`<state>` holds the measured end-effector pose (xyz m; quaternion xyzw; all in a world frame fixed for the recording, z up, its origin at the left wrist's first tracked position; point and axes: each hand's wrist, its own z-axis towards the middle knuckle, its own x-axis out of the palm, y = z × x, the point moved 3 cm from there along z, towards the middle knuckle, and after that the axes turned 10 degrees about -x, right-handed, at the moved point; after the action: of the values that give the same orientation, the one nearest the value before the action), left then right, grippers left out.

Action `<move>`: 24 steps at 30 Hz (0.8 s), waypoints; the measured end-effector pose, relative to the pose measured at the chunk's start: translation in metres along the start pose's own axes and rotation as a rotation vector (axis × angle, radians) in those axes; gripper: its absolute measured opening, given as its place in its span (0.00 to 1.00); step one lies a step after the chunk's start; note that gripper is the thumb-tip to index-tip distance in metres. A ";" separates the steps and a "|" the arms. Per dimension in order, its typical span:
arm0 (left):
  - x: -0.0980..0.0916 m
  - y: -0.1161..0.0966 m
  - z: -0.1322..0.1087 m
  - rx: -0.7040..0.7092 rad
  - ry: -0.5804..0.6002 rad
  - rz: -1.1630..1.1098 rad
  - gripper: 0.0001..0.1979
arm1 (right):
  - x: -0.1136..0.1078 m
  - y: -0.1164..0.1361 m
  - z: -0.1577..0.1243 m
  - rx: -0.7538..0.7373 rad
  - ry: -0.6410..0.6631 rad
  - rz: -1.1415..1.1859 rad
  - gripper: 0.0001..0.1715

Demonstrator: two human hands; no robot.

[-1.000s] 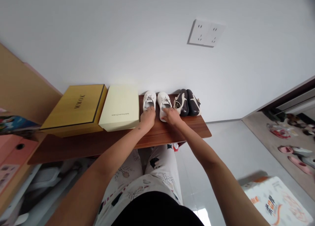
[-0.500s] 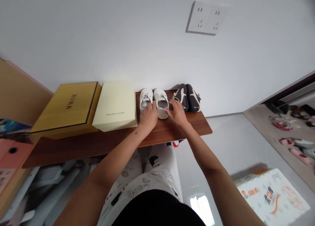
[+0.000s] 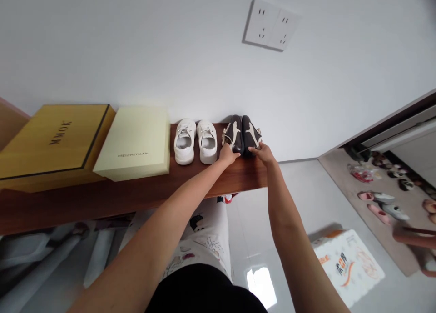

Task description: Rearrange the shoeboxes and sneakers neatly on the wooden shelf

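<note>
My left hand [image 3: 229, 154] closes round the heel end of a dark brown sneaker [image 3: 234, 132] with a cream stripe and pale laces. Its mate, another dark brown sneaker [image 3: 250, 133], lies on its side against it, and the thumb and fingers of my right hand [image 3: 263, 152] pinch its heel end. Both rest at the right end of a brown wooden shelf [image 3: 190, 180]. To their left stands a pair of white sneakers, one white sneaker [image 3: 184, 155] beside another white sneaker [image 3: 208, 156], upright with toes to the wall, untouched.
Left of the white sneakers lie a cream shoe box [image 3: 132, 140] and a yellow-gold box [image 3: 61, 140]. Behind the shelf rises a white wall with a double socket [image 3: 270, 26]. A white printed package [image 3: 349, 263] sits on the floor, and several shoes lie on a mat [image 3: 344, 176] at far right.
Both hands have left the white sneakers and moved right onto the dark brown pair. The white sneakers now stand slightly apart. The view has shifted to the right.
</note>
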<state>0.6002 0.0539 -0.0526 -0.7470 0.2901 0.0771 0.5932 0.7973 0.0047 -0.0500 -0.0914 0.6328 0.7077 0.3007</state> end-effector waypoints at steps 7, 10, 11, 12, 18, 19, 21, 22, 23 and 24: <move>-0.005 -0.037 0.006 0.197 0.026 0.398 0.25 | -0.023 0.028 0.024 -0.080 0.122 -0.711 0.24; -0.004 -0.049 0.003 0.244 0.068 0.548 0.24 | -0.018 0.038 0.025 -0.119 0.230 -0.899 0.23; -0.003 -0.052 0.002 0.252 0.075 0.579 0.24 | -0.014 0.041 0.024 -0.128 0.261 -0.939 0.22; -0.003 -0.054 0.001 0.253 0.076 0.599 0.23 | -0.011 0.043 0.023 -0.136 0.290 -0.973 0.22; 0.005 -0.056 -0.005 0.237 0.079 0.630 0.19 | 0.006 0.047 0.021 -0.181 0.389 -1.062 0.20; 0.006 -0.056 -0.005 0.234 0.088 0.640 0.19 | 0.007 0.047 0.022 -0.188 0.395 -1.062 0.20; 0.008 -0.054 -0.006 0.229 0.104 0.651 0.18 | 0.010 0.046 0.023 -0.193 0.402 -1.054 0.21; 0.008 -0.053 -0.006 0.225 0.109 0.650 0.18 | 0.011 0.046 0.024 -0.194 0.404 -1.050 0.21; 0.009 -0.053 -0.006 0.221 0.113 0.646 0.18 | 0.013 0.046 0.024 -0.196 0.406 -1.048 0.21; 0.009 -0.052 -0.006 0.216 0.115 0.642 0.18 | 0.014 0.046 0.025 -0.199 0.412 -1.050 0.20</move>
<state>0.6334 0.0525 -0.0111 -0.5538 0.5499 0.1863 0.5968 0.7673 0.0317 -0.0139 -0.5572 0.4785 0.4873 0.4724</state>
